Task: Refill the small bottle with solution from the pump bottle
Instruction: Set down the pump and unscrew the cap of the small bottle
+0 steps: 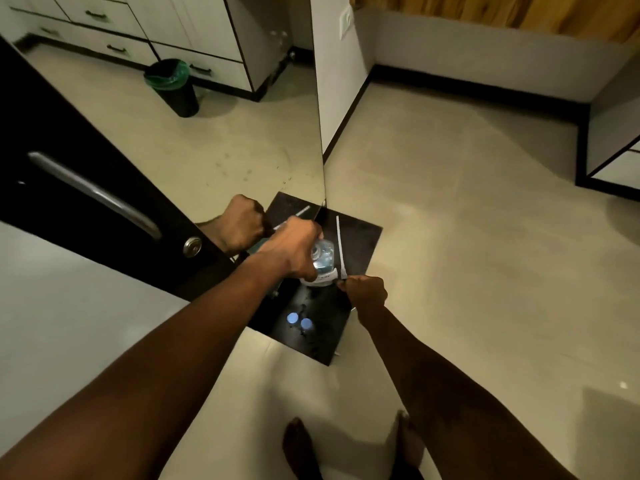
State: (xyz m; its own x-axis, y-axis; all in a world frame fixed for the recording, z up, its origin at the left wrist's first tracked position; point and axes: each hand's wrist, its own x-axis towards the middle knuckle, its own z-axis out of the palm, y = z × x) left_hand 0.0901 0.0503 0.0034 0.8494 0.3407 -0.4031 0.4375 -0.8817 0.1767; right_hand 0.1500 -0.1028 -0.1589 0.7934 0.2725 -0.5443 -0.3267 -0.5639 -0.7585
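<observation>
dim warm light; wide-angle bending at edges; glare spots on dark shelf (313, 336)

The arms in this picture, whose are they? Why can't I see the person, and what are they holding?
The camera sits on the person's head and looks down, so you see only their arms and, at the bottom, their feet. No robot here, just two bare hands. The left hand grips a clear bottle with pale liquid inside. The right hand pinches the end of a thin white tube. Both are over a small black surface, where two round blue spots glow; I can't tell what those are. The extra fist behind seems to be a reflection in a mirror.
</observation>
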